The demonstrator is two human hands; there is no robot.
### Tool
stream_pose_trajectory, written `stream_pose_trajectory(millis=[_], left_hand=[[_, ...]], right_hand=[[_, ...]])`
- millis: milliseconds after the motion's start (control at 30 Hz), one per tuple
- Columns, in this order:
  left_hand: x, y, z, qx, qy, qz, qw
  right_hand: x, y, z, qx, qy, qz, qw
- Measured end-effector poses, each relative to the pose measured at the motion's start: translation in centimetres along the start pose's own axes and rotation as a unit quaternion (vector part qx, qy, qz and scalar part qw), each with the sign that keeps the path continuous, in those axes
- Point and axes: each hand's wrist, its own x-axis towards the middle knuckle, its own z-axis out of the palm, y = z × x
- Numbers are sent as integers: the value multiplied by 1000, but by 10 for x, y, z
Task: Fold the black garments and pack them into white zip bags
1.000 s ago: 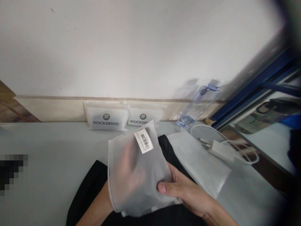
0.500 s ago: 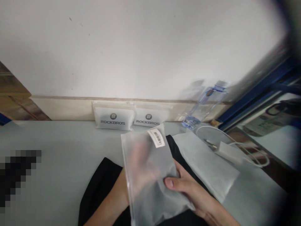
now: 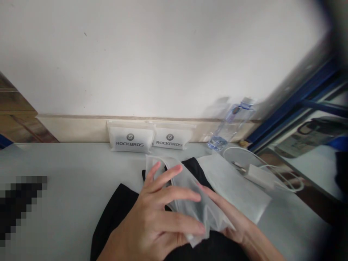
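Observation:
A frosted plastic zip bag (image 3: 187, 192), tilted and creased, stands over black fabric (image 3: 206, 246) on the grey tabletop. My right hand (image 3: 231, 214) grips the bag from its right and far side, with most of its fingers hidden behind the plastic. Across the near face of the bag reaches my left hand (image 3: 160, 214), back towards me, fingers spread and their tips at the plastic. Its thumb is mostly hidden. Between the left fingers and the bag's edge, a little black shows; whether it lies inside the bag I cannot tell.
Two filled white ROCKBROS pouches (image 3: 131, 139) (image 3: 170, 139) lean against the wall. Right of the bag lies a flat frosted sheet or bag (image 3: 236, 188). Beyond it are a white charger with cable (image 3: 259, 175) and a clear bottle (image 3: 228, 125). Blue metal framing (image 3: 293, 98) bounds the right side.
My left hand, seen blurred through the plastic before, is now in front of the bag with fingers spread. The bag has tipped and folded, and its barcode label no longer shows.

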Motion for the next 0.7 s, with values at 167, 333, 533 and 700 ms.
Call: stream_pose_trajectory(millis=[167,333,533,700], left_hand=[[3,-9,1,76,50,-1,996],[19,-13,12,66,83,0,994],[44,-21,5,-14,109,3,994],[43,-32,-29,5,103,12,995]], right_hand=[[-17,-17,3,-329,144,-137,923],[-30,-49,32,-533,107,-358,759],[-9,-62,48,-534,200,-420,706],[-10,-79,51,-425,224,-496,723]])
